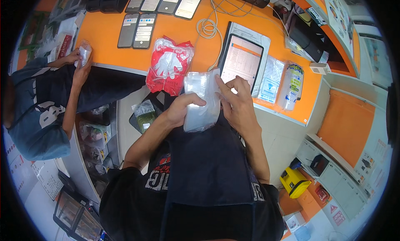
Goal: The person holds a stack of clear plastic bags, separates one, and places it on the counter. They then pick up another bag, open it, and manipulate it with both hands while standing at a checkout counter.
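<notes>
A stack of clear plastic bags [198, 116] is held in front of my dark apron, near the counter's front edge. My left hand [184, 108] grips its left side, the thumb lying on top. At the upper right edge, the fingertips of my right hand [236, 100] pinch the plastic. Just beyond the stack lies a red pack of plastic gloves [170, 64] with a white glove print. A tablet [242, 61] with a lit table on its screen rests on papers [264, 44] behind my right hand.
Several phones [145, 30] and a coiled cable [207, 28] lie on the orange counter [178, 28]. Two plastic-wrapped packs [271, 80] sit at its right. To the left, a co-worker's hands [82, 61] hold a clear plastic item. Open shelves [95, 138] stand below.
</notes>
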Motion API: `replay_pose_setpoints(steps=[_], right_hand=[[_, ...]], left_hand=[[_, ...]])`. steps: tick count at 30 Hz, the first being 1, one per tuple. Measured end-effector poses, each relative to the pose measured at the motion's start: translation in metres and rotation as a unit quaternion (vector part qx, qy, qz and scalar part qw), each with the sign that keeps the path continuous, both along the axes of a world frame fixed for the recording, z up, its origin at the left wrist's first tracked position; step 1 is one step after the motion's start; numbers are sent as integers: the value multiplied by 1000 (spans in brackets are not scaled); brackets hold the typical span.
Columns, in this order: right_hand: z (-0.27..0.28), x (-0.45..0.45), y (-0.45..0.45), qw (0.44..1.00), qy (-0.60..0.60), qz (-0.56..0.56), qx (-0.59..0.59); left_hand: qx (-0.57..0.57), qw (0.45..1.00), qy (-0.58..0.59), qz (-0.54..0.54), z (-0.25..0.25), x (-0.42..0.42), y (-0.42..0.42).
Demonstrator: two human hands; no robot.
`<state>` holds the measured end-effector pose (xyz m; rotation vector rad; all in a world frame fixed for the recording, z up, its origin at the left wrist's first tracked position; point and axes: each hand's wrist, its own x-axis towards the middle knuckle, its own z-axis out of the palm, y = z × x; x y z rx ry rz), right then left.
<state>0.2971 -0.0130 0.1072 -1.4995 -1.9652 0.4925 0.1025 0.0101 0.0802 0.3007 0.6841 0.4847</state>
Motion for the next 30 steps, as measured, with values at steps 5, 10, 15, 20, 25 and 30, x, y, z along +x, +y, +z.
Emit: replay_pose_setpoints(steps=[5, 10, 15, 20, 25, 30], right_hand=[[-13, 4, -4, 998, 30, 5, 49], [-7, 1, -6, 994, 86, -30, 54], [-13, 5, -5, 990, 107, 34, 83], [-14, 4, -9, 989, 132, -22, 60], [-6, 6, -8, 999, 52, -6, 4], [1, 5, -10, 999, -5, 5, -45]], left_hand=[[-11, 999, -30, -14, -3, -2, 3], [2, 993, -111, 25, 4, 4, 4], [-43, 995, -89, 19, -11, -2, 0], [-64, 996, -67, 17, -13, -2, 0], [-62, 997, -38, 40, 4, 4, 0], [-1, 999, 3, -42, -10, -2, -1]])
